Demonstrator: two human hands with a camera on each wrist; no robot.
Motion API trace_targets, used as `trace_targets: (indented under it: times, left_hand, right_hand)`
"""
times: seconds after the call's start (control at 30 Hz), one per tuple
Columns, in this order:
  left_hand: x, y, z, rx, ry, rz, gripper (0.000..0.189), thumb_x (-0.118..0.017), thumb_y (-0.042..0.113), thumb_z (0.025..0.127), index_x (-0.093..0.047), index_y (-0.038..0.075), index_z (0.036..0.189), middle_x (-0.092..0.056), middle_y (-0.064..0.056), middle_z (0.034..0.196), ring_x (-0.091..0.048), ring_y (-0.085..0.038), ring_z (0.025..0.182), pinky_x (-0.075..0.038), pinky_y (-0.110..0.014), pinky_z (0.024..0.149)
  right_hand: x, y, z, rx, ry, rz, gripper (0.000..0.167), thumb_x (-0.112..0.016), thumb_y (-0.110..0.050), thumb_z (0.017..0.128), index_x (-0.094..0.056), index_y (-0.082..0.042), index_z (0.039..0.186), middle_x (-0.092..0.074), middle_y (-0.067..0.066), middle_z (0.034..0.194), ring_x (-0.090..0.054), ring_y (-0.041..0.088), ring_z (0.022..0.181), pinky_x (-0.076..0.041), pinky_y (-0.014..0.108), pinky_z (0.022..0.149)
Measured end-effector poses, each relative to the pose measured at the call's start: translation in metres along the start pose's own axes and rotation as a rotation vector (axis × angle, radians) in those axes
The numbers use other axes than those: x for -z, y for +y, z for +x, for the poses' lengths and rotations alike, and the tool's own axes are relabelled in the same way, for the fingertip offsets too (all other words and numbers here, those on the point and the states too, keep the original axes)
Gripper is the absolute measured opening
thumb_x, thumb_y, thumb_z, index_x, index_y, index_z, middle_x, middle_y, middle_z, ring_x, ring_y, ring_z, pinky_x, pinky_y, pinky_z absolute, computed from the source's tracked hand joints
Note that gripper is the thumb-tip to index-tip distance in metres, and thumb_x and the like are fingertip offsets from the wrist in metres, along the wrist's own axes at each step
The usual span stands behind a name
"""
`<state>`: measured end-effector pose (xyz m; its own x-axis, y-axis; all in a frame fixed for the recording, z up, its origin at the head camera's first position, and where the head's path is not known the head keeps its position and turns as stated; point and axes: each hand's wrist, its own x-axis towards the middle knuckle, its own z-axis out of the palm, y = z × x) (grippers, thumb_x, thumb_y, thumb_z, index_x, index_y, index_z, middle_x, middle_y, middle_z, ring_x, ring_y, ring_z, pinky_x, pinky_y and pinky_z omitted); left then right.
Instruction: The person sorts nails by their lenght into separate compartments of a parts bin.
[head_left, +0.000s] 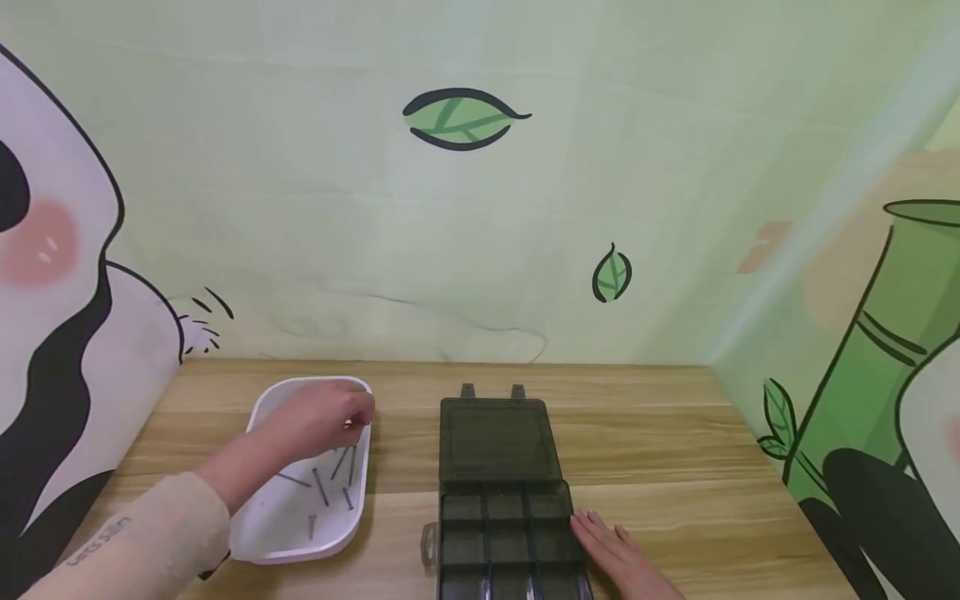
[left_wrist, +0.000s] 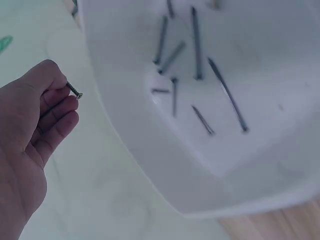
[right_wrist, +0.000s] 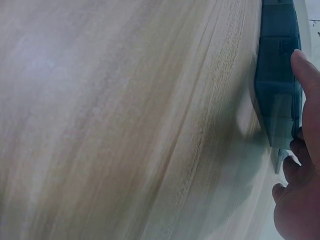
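My left hand [head_left: 324,418] is over the far part of a white plastic tray [head_left: 258,529]. In the left wrist view, its thumb and fingertips pinch a small dark screw [left_wrist: 75,90], head pointing outward. Several loose nails and screws [left_wrist: 227,95] of different lengths lie on the tray's bottom. To the right stands a dark see-through compartment box [head_left: 506,546], its lid [head_left: 495,440] folded back away from me. My right hand [head_left: 626,557] rests with extended fingers against the box's right side; the right wrist view shows the thumb [right_wrist: 304,70] at the box's edge.
Both containers stand on a wood-grain table [head_left: 645,442]. A latch [head_left: 429,546] sticks out from the box's left side, and two tabs [head_left: 468,391] from the lid's far edge. A printed cloth backdrop [head_left: 337,208] closes off the back and sides.
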<state>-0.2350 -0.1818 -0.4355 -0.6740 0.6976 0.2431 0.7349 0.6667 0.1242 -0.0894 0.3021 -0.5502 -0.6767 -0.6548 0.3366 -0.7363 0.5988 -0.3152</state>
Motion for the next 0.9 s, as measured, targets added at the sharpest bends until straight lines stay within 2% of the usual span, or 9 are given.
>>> trace_targets:
  times: [0.1, 0.33, 0.63, 0.77, 0.9]
  left_hand:
    - [-0.002, 0.013, 0.006, -0.067, 0.03, -0.017, 0.031, -0.076, -0.006, 0.071, -0.06, 0.02, 0.075, -0.053, 0.011, 0.074, -0.048, -0.005, 0.068, -0.044, -0.024, 0.06]
    - [-0.01, 0.044, 0.024, -0.167, 0.024, -0.042, 0.029, -0.075, -0.007, 0.076, -0.061, 0.019, 0.076, -0.055, 0.009, 0.075, -0.047, -0.005, 0.069, -0.044, -0.021, 0.06]
    - [-0.029, 0.077, 0.045, -0.262, -0.004, -0.034, 0.025, -0.079, -0.001, 0.077, -0.063, 0.018, 0.077, -0.055, 0.01, 0.074, -0.048, -0.004, 0.067, -0.044, -0.018, 0.061]
    - [-0.035, 0.089, 0.051, -0.314, -0.011, -0.007, 0.022, -0.078, 0.001, 0.075, -0.065, 0.018, 0.078, -0.058, 0.01, 0.075, -0.052, -0.004, 0.067, -0.044, -0.017, 0.06]
    - [-0.039, 0.098, 0.053, -0.318, -0.037, -0.029, 0.019, -0.076, 0.001, 0.075, -0.067, 0.017, 0.081, -0.061, 0.009, 0.078, -0.055, -0.005, 0.07, -0.044, -0.017, 0.059]
  right_hand:
    - [-0.001, 0.002, 0.0, 0.014, 0.006, -0.013, 0.09, -0.038, -0.076, 0.102, -0.023, -0.022, 0.172, -0.047, 0.012, 0.164, -0.009, -0.005, 0.157, 0.001, 0.012, 0.121]
    - [-0.003, 0.006, 0.0, 0.059, 0.024, -0.045, 0.092, -0.038, -0.077, 0.101, -0.019, -0.02, 0.172, -0.04, 0.008, 0.169, -0.007, -0.002, 0.159, 0.003, 0.013, 0.123]
    - [-0.002, 0.006, 0.001, 0.087, 0.029, -0.091, 0.093, -0.035, -0.077, 0.102, -0.015, -0.019, 0.173, -0.025, -0.002, 0.174, -0.005, -0.002, 0.159, 0.003, 0.014, 0.123]
    - [-0.003, 0.006, 0.0, 0.092, 0.039, -0.106, 0.094, -0.036, -0.077, 0.102, -0.017, -0.018, 0.172, -0.027, -0.001, 0.174, -0.006, -0.001, 0.159, 0.002, 0.014, 0.124]
    - [-0.006, 0.008, -0.002, 0.075, 0.031, -0.097, 0.093, -0.041, -0.074, 0.102, -0.02, -0.017, 0.172, -0.03, 0.001, 0.174, -0.007, -0.002, 0.16, 0.003, 0.013, 0.123]
